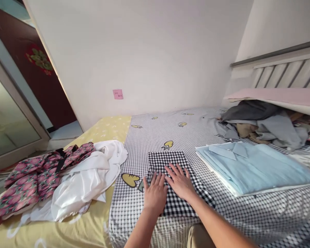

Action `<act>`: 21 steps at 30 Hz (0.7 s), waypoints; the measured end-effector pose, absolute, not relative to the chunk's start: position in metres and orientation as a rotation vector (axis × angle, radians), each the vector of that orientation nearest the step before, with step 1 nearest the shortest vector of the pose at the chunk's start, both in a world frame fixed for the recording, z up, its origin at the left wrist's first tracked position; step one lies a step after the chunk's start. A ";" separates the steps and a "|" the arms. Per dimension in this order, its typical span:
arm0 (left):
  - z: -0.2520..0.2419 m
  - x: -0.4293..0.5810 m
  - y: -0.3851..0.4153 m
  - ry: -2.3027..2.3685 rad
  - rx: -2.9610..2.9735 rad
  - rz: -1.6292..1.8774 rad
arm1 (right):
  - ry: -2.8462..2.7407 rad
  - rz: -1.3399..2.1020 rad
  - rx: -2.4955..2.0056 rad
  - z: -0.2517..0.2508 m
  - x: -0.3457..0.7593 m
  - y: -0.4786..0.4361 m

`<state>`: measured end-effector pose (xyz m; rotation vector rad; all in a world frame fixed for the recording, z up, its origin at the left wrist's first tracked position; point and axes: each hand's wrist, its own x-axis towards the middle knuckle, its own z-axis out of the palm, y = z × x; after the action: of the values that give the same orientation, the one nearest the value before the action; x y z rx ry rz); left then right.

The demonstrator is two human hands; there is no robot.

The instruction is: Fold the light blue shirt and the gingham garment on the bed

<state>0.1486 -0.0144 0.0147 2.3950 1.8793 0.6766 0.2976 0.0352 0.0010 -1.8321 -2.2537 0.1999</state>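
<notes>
A folded black-and-white checked garment (pixel 167 162) lies flat on the bed in front of me. My left hand (pixel 155 194) rests palm down on its near left part, fingers spread. Beside it, my right hand (pixel 179 181) presses flat on the middle of the same garment, fingers apart. Neither hand grips the cloth.
The bed has a small-check sheet (pixel 248 213) with heart prints and a yellow sheet (pixel 98 131) at left. A folded light blue shirt (pixel 253 167) lies right. A white garment (pixel 93 179) and a pink floral one (pixel 33 175) lie left. Loose grey clothes (pixel 263 124) pile by the headboard.
</notes>
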 end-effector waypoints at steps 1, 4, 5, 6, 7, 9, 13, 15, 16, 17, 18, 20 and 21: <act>0.006 0.147 -0.006 1.939 2.357 0.603 | -2.246 0.213 -1.826 0.002 0.297 0.035; -0.009 0.142 0.006 2.094 2.286 0.524 | -2.227 0.192 -1.804 0.006 0.296 0.033; -0.010 0.142 0.006 2.107 2.292 0.520 | -2.226 0.178 -1.798 0.007 0.297 0.030; -0.010 0.141 0.005 2.107 2.303 0.519 | -2.226 0.161 -1.794 0.008 0.299 0.026; -0.010 0.141 0.004 2.105 2.310 0.518 | -2.220 0.140 -1.797 0.007 0.302 0.019; -0.007 0.142 0.003 2.104 2.306 0.496 | -2.195 0.092 -1.825 -0.002 0.315 0.001; -0.005 0.144 0.003 2.110 2.226 0.385 | -2.089 -0.088 -1.887 -0.048 0.363 -0.043; -0.008 0.144 0.005 2.094 2.201 0.386 | -2.030 -0.181 -1.894 -0.072 0.393 -0.059; -0.011 0.143 0.005 2.085 2.200 0.408 | -2.028 -0.194 -1.888 -0.079 0.405 -0.063; -0.014 0.143 0.006 2.080 2.203 0.436 | -2.028 -0.191 -1.888 -0.082 0.416 -0.065; -0.017 0.143 0.007 2.079 2.207 0.460 | -2.028 -0.181 -1.892 -0.079 0.423 -0.064; -0.023 0.143 0.009 2.094 2.212 0.489 | -1.996 -0.193 -1.909 -0.060 0.425 -0.058; -0.025 0.144 0.010 2.101 2.214 0.497 | -1.966 -0.226 -1.906 -0.044 0.419 -0.053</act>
<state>0.1436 0.0100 -0.0254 2.2142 2.1006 0.4973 0.4190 -0.0533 -0.0438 -1.9058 -1.9660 -0.2259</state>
